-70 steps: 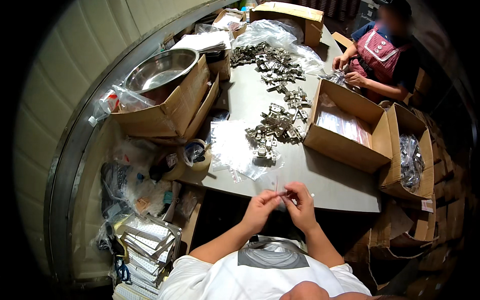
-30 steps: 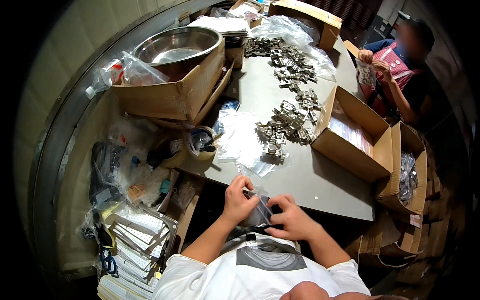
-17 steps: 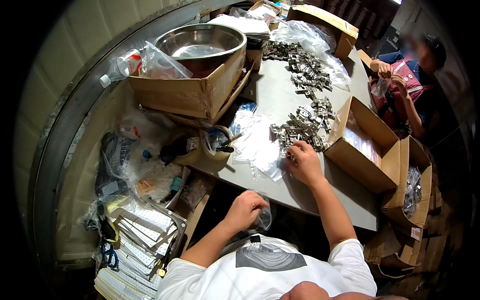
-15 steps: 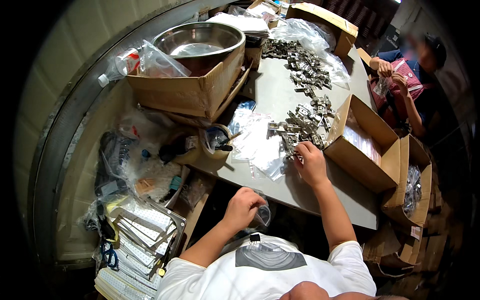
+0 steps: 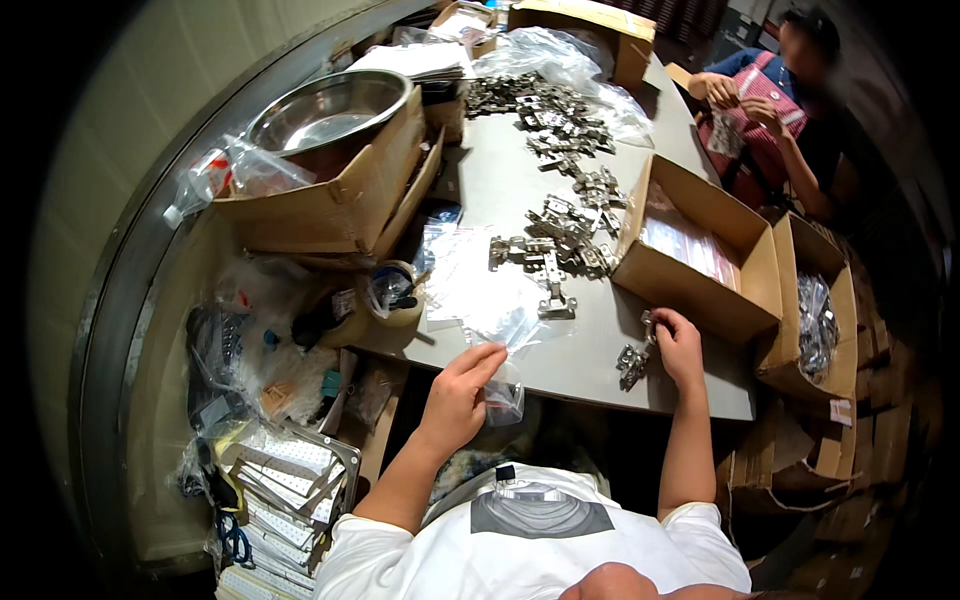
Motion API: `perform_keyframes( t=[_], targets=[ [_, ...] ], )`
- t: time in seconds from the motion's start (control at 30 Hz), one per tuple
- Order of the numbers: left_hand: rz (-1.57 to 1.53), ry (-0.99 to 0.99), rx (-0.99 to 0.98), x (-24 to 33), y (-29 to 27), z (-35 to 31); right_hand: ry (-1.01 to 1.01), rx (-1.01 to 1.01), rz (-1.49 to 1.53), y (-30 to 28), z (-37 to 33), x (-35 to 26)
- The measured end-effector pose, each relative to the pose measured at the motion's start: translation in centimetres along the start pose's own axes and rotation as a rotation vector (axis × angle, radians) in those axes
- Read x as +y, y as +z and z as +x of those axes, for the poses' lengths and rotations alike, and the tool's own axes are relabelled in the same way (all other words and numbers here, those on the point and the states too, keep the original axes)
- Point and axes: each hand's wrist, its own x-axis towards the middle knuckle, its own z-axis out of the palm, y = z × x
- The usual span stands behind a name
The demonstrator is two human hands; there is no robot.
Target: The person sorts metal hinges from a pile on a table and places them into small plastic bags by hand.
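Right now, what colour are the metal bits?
The metal bits are silvery grey, clearest in the head view.

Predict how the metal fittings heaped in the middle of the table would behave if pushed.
The metal fittings would probably slide rather than roll, as they look angular. Being shiny metal, they are likely stiff and fairly heavy for their size. Lying jumbled, some may snag neighbouring pieces.

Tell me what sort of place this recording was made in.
Probably a small workshop or packing area: hinge-like metal parts lie heaped on a grey table, small clear bags lie beside them, and another person nearby handles a clear bag too.
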Motion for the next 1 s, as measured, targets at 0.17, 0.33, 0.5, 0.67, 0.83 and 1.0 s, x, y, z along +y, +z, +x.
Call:
perform_keyframes(
  t=[0.17,0.33,0.5,0.67,0.83,1.0],
  targets=[
    [0.137,0.074,0.097,1.8,1.5,3.3,-0.226,0.327,-0.282,1.3,-4.0,-0.9],
    [-0.032,0.133,0.433,1.0,5.0,3.6,-0.088,0.322,-0.458,3.0,-8.6,0.7],
    [0.122,0.111,0.342,-1.2,7.3,2.0,-0.095,0.441,-0.328,2.2,-9.1,2.4],
    [0.056,0.159,0.237,-2.2,7.9,-0.3,-0.075,0.293,0.088,1.0,-10.4,0.6],
    [0.053,0.148,0.07,-1.0,9.2,-0.3,-0.024,-0.124,0.695,1.5,-13.1,-2.3],
    [0.075,0.118,-0.012,1.7,10.4,0.0,-0.05,0.124,0.203,3.5,-13.7,-2.8]
  ],
)
